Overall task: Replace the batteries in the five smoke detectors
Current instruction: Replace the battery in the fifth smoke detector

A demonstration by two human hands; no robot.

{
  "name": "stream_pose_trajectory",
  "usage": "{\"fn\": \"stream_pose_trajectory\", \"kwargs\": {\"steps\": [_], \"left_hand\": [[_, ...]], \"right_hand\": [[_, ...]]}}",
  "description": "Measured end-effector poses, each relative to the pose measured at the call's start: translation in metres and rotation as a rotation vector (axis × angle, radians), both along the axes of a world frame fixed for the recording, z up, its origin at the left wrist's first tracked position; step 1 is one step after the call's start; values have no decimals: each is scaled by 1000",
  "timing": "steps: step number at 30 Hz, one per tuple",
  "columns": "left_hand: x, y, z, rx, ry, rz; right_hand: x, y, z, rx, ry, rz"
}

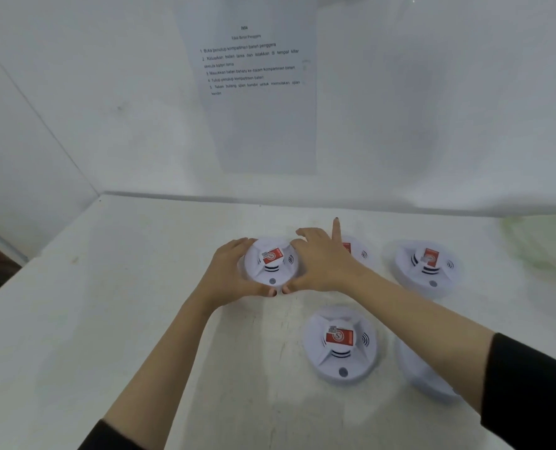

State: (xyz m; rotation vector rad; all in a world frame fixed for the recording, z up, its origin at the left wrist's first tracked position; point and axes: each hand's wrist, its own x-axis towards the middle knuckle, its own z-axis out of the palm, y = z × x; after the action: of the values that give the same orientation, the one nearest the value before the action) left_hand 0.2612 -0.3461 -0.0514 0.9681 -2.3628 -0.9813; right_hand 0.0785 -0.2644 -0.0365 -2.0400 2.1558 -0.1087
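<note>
Several round white smoke detectors with red labels lie on a white table [140, 319]. My left hand [228, 274] and my right hand [322, 264] cup the far-left detector [271, 264] from both sides, thumbs meeting at its near edge. My right index finger points away from me. Another detector [356, 251] is mostly hidden behind my right hand. One detector [427, 266] sits at the right, one [340, 344] near the middle front. A further detector [423, 375] lies partly under my right forearm.
A printed instruction sheet [257, 92] hangs on the white back wall. A pale translucent container [543, 241] stands at the far right. The table's left edge [36, 258] drops off to a dark floor area.
</note>
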Motion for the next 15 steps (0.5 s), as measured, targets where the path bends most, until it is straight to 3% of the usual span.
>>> {"fn": "stream_pose_trajectory", "kwargs": {"steps": [8,11,15], "left_hand": [[3,-4,-4,130,-132,47],[3,13,6,186,-53,155],[-7,68,28,-20,194,174]], "right_hand": [[3,4,-1,32,37,1],[-6,27,2,-48,-120,-22],[-18,85,13,-250,-434,-79]]}}
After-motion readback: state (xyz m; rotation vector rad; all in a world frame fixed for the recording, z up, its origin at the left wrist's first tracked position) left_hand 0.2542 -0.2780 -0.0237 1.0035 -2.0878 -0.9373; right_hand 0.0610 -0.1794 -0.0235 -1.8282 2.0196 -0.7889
